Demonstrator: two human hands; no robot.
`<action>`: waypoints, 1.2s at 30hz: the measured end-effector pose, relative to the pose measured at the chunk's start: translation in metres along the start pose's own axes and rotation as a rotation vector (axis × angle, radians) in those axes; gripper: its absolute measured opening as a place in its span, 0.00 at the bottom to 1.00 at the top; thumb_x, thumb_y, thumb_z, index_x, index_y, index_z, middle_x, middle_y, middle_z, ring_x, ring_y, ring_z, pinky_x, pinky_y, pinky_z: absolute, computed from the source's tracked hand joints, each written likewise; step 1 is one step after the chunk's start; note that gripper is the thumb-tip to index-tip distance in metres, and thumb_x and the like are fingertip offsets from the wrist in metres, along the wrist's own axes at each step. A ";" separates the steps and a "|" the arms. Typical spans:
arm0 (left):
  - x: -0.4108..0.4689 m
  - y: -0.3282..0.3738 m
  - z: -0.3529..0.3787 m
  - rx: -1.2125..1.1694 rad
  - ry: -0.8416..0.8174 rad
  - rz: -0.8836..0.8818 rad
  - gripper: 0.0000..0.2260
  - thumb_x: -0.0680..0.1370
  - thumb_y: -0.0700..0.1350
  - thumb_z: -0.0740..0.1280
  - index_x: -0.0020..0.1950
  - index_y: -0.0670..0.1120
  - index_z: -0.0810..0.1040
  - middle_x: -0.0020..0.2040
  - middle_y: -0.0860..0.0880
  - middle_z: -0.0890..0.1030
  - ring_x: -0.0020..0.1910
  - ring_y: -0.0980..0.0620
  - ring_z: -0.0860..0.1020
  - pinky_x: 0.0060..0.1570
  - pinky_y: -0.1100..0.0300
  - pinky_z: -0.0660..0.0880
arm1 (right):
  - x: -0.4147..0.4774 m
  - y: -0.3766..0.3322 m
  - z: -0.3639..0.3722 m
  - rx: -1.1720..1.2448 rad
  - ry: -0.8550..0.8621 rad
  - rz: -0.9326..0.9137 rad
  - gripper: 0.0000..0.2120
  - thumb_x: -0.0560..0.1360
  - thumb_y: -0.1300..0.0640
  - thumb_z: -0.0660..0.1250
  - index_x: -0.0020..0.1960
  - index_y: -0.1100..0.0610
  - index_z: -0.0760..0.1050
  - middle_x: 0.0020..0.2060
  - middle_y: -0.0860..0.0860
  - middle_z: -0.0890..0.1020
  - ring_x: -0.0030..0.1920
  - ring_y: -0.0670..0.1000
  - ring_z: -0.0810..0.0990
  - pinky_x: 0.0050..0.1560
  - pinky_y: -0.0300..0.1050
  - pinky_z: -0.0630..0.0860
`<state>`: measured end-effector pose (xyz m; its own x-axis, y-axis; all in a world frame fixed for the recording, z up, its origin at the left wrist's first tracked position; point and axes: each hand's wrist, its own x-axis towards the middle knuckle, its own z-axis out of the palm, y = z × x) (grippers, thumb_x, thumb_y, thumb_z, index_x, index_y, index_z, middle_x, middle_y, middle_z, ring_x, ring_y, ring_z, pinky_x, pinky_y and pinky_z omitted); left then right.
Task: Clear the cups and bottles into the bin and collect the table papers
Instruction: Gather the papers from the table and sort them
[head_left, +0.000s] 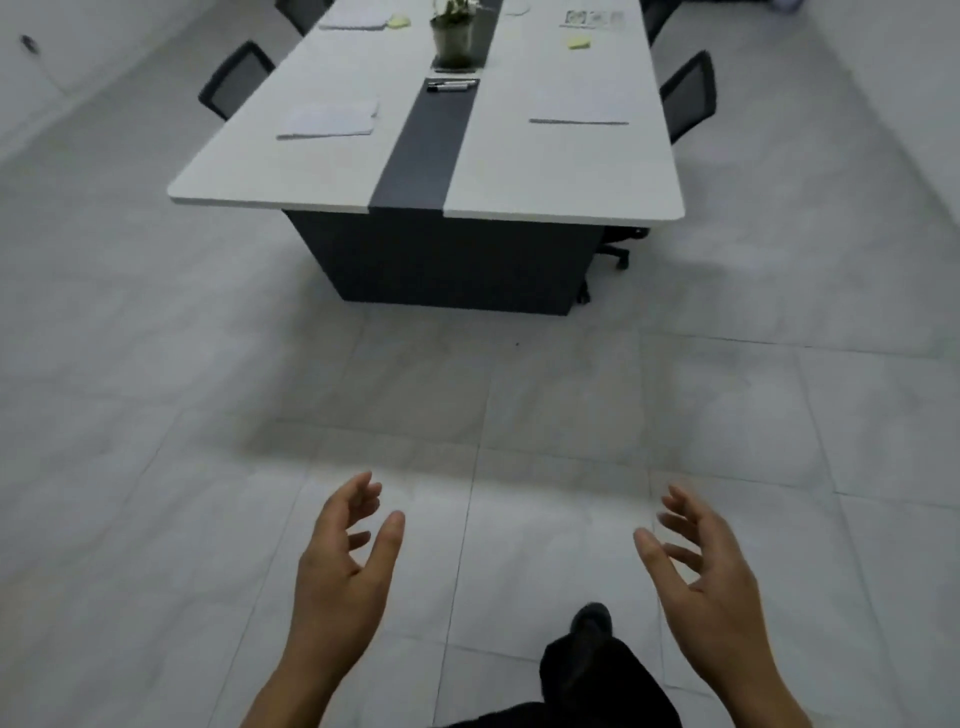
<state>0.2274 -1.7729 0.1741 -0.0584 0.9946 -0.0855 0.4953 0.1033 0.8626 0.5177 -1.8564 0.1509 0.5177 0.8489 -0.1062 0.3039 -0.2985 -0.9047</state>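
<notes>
Papers to collect lie on the long white table (545, 176), which stands well ahead of the person across a grey tiled floor (156, 467). Black chairs flank it, one on the left (236, 78) and one on the right (688, 91). Both hands hover low over the floor, far from the table: the left hand (343, 561) and right hand (706, 566) are empty, palms facing each other, fingers loosely spread. On the tabletop, a paper stack (330, 120) lies near the left edge and a flat sheet (579, 104) on the right. A potted plant (453, 39) stands on the dark centre strip (421, 156), with markers (452, 85) just in front of it and a yellow sticky note (579, 42) farther right.
</notes>
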 end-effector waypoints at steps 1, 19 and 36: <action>0.010 0.011 0.027 0.004 -0.022 0.003 0.20 0.79 0.46 0.68 0.70 0.52 0.70 0.62 0.59 0.78 0.61 0.62 0.76 0.53 0.67 0.72 | 0.019 0.009 -0.015 -0.001 0.016 0.012 0.23 0.75 0.54 0.71 0.67 0.41 0.69 0.61 0.40 0.77 0.60 0.36 0.76 0.55 0.40 0.75; 0.237 0.213 0.368 -0.015 -0.299 0.050 0.27 0.73 0.56 0.65 0.73 0.54 0.68 0.64 0.57 0.75 0.63 0.62 0.74 0.56 0.64 0.73 | 0.374 0.066 -0.196 -0.043 0.088 0.087 0.28 0.74 0.41 0.64 0.73 0.44 0.67 0.64 0.32 0.71 0.65 0.38 0.73 0.61 0.40 0.74; 0.568 0.461 0.725 0.091 -0.566 0.299 0.24 0.78 0.50 0.68 0.74 0.54 0.68 0.64 0.59 0.76 0.62 0.61 0.76 0.59 0.57 0.76 | 0.781 0.092 -0.379 0.026 0.421 0.315 0.24 0.75 0.44 0.67 0.70 0.42 0.71 0.65 0.43 0.74 0.60 0.49 0.78 0.53 0.39 0.73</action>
<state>1.0507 -1.1543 0.1613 0.5471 0.8285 -0.1195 0.4925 -0.2031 0.8463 1.2526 -1.3862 0.1412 0.8592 0.4690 -0.2044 0.0644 -0.4955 -0.8662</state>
